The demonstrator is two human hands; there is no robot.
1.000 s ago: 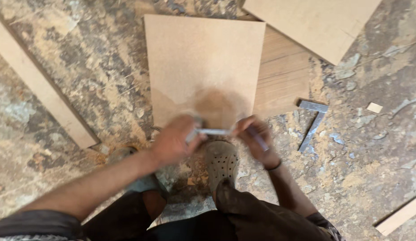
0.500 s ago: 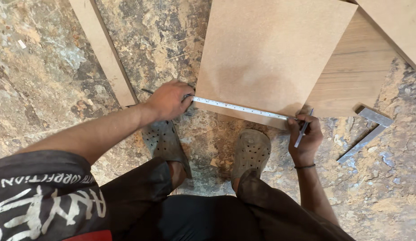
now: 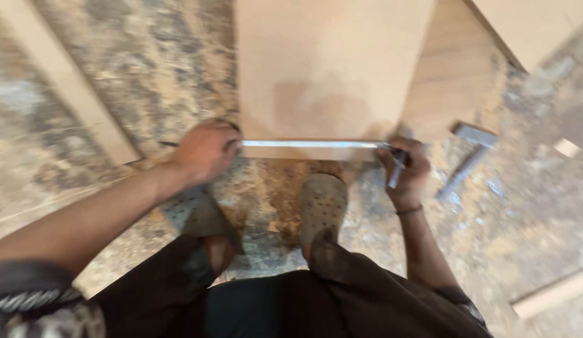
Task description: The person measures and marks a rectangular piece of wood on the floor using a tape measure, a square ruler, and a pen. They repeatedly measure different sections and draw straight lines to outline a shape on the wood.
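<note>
Plywood board (image 3: 332,69), a pale tan square, lies flat on the mottled floor (image 3: 166,62) and fills the 12 o'clock part of the view; no label or print shows on its face. A second, browner sheet (image 3: 457,81) lies under it toward 1 o'clock, and another pale panel (image 3: 536,25) sits at the 2 o'clock corner. A long narrow wood strip (image 3: 69,87) runs along the 10 o'clock side, well apart from the board.

A steel tape (image 3: 310,144) is stretched straight along the board's near edge, touching it, from 9 to 3 o'clock between the two hands. The left hand (image 3: 204,150) comes in from 8 o'clock with the forearm extended, knuckles up, fingers curled and pressing the tape's end at the board's left corner. The right hand (image 3: 407,172) reaches from 5 o'clock, wrist bent inward, fingers closed around a pencil-like marker (image 3: 395,178) while it also pins the tape at the right corner; blur hides the exact grip. A band circles that wrist.

A metal try square (image 3: 470,156) lies on the floor at 3 o'clock, just beside the right hand. Two perforated clogs, the right one (image 3: 323,203) nearest, stand at 6 o'clock just short of the board.
</note>
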